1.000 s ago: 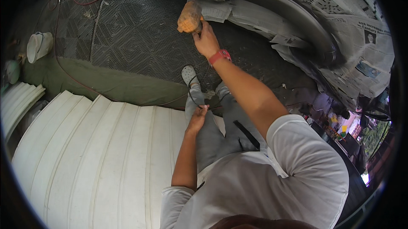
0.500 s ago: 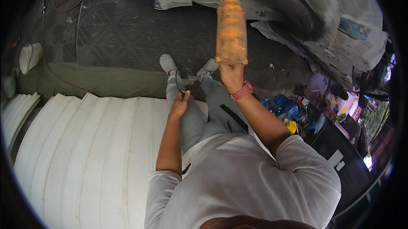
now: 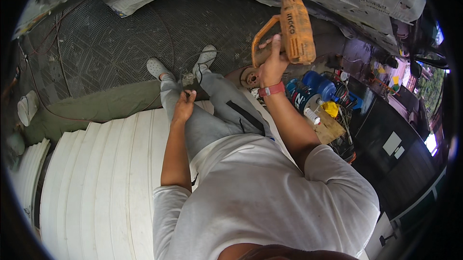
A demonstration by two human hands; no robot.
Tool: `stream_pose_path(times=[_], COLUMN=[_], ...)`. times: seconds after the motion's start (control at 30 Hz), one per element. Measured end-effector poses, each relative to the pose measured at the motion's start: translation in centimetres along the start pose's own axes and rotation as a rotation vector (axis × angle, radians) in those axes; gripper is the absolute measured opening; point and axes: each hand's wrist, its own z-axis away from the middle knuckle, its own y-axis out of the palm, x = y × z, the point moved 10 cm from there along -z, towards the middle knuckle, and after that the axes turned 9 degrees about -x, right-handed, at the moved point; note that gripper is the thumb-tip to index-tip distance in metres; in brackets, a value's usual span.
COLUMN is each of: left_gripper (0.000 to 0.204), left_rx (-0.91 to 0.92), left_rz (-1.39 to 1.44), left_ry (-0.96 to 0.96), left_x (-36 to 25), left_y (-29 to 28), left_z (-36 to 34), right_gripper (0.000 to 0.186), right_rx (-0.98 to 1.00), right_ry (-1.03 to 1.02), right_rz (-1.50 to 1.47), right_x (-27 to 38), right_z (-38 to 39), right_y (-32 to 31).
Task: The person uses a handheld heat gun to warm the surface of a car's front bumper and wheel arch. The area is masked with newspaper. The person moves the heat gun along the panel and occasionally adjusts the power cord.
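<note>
In my right hand [image 3: 273,68] is an orange heat gun [image 3: 297,31], its body dusty and scuffed. Its nozzle tilts up toward the paper-covered bodywork, with a visible gap between them. My fingers are closed around the grip, inside the looped orange guard. A red watch sits on that wrist. Lower down, my left hand [image 3: 183,107] hovers over my thigh with fingertips apart, and no cord shows in it. Thin cords lie on the floor around my feet, partly hard to trace.
Bodywork masked with newspaper [image 3: 381,6] curves across the far right. White ribbed panels [image 3: 106,163] fill the left. Blue bottles [image 3: 319,85], a yellow item [image 3: 330,109] and a wooden board [image 3: 329,127] crowd my right side. A white bucket [image 3: 28,107] stands far left.
My right hand has swung the heat gun rightward and turned it, bringing its handle into view. The dark cord seen at my left hand no longer shows there. My view has shifted right.
</note>
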Motion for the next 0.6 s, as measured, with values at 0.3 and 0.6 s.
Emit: stream_pose_path(times=[0.3, 0.6], left_gripper=[0.047, 0.043], left_rx=[0.0, -0.005], left_rz=[-0.036, -0.061], left_ry=[0.082, 0.126], left_x=[-4.8, -7.5], left_y=[5.1, 7.1], left_z=[0.1, -0.4], right_gripper=[0.02, 0.023], right_rx=[-0.24, -0.408], right_ry=[0.376, 0.724], right_rz=[-0.276, -0.292], right_x=[-9.6, -22.7], right_z=[-14.6, -21.6], right_y=[-7.6, -7.4])
